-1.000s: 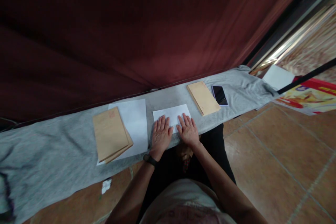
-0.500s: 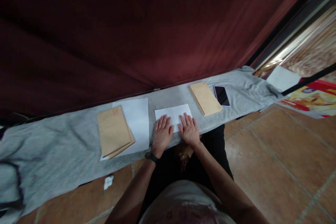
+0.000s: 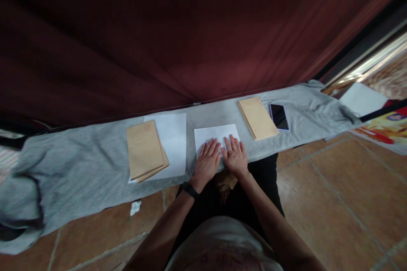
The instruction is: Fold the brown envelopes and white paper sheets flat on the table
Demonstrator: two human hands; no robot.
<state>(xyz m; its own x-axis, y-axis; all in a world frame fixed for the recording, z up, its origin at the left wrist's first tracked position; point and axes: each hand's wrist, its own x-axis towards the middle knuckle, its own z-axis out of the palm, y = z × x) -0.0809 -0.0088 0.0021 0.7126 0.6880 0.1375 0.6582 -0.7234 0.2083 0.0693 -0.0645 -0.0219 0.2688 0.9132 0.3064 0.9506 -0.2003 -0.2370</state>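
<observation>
My left hand (image 3: 207, 162) and my right hand (image 3: 235, 156) lie flat, side by side, fingers stretched out, on the near part of a white folded sheet (image 3: 213, 134). The sheet rests on a long grey cloth (image 3: 79, 165). A dark band is on my left wrist. To the left, brown envelopes (image 3: 145, 150) lie on a larger white sheet (image 3: 173, 135). To the right lies another stack of brown envelopes (image 3: 257, 118).
A dark phone (image 3: 279, 116) lies beside the right envelope stack. A dark red curtain (image 3: 159, 38) hangs behind the cloth. A crumpled white scrap (image 3: 135, 207) sits on the tiled floor (image 3: 333, 186). White paper (image 3: 362, 98) and a colourful poster (image 3: 386, 129) lie at far right.
My hands have drawn closer together on the white sheet. The view has shifted, so everything sits slightly further right.
</observation>
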